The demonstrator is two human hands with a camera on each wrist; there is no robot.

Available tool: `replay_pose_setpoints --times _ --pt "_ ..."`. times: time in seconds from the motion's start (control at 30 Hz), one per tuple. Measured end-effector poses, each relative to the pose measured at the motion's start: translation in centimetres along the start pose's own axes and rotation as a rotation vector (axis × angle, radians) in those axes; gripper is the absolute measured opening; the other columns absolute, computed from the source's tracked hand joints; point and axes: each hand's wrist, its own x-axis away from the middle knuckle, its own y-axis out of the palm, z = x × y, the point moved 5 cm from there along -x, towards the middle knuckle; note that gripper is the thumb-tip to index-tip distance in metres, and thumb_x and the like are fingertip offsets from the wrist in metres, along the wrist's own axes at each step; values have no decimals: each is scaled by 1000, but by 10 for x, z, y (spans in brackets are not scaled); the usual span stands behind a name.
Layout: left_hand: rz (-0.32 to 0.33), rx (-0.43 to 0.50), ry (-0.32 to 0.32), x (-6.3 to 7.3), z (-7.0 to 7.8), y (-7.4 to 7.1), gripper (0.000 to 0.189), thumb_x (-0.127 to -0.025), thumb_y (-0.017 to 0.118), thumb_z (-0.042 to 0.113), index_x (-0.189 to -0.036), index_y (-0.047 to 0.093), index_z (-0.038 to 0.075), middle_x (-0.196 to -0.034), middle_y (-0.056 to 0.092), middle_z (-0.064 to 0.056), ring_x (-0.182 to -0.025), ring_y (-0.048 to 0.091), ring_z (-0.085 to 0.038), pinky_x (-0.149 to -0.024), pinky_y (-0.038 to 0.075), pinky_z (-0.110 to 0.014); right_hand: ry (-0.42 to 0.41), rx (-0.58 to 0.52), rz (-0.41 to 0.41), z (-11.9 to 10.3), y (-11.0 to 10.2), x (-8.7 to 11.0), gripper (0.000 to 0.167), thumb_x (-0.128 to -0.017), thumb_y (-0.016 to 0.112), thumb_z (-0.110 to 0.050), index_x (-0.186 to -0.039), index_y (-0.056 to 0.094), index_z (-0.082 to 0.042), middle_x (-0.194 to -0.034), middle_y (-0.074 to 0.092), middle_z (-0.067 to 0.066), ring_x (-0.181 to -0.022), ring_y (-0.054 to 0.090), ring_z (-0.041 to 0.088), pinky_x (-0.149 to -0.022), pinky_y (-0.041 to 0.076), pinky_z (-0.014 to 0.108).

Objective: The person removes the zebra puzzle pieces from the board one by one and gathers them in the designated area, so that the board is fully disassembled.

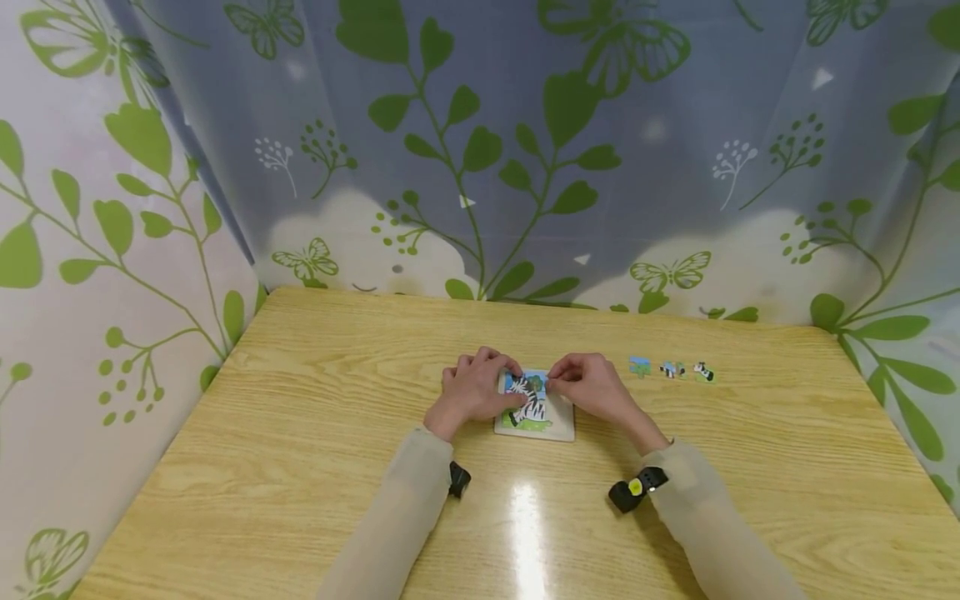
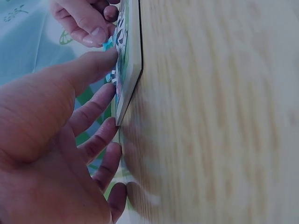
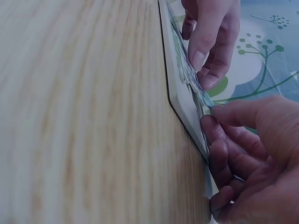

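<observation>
A square puzzle board (image 1: 560, 427) with a light wooden frame lies flat on the table, bearing joined pieces of a zebra picture (image 1: 531, 408). Its right part shows bare board. My left hand (image 1: 476, 387) rests over the board's left side, thumb and forefinger touching the picture. In the left wrist view, the other fingers (image 2: 100, 142) lie against the board's edge and the table. At the upper right of the board, my right hand (image 1: 596, 390) pinches a small bluish puzzle piece (image 3: 205, 99) between thumb and forefinger, partly hidden by the fingertips.
Three loose puzzle pieces lie in a row to the right: a blue-green one (image 1: 639, 367), a mixed-colour one (image 1: 672, 369) and one with a black-and-white animal (image 1: 703, 372). A leaf-patterned curtain (image 1: 480, 167) borders the wooden table (image 1: 337, 375) at the back and sides.
</observation>
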Motion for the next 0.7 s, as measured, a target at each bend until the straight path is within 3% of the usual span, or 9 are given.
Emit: replay_pose_setpoints --times 0.43,0.7 --pt "37 13 -67 -2 4 0 33 -88 77 46 -116 67 31 -145 50 -1 -128 43 -35 -103 30 -58 14 -31 25 0 0 0 15 -93 73 -21 -98 74 -7 -87 75 7 -73 63 15 -64 48 29" --pt "40 -22 -74 -4 6 2 35 -87 78 46 -116 67 30 -145 50 0 -128 44 -35 -103 31 -58 49 -141 12 -1 0 1 16 -93 73 -21 -101 74 -7 -92 74 9 -78 64 19 -65 49 30"
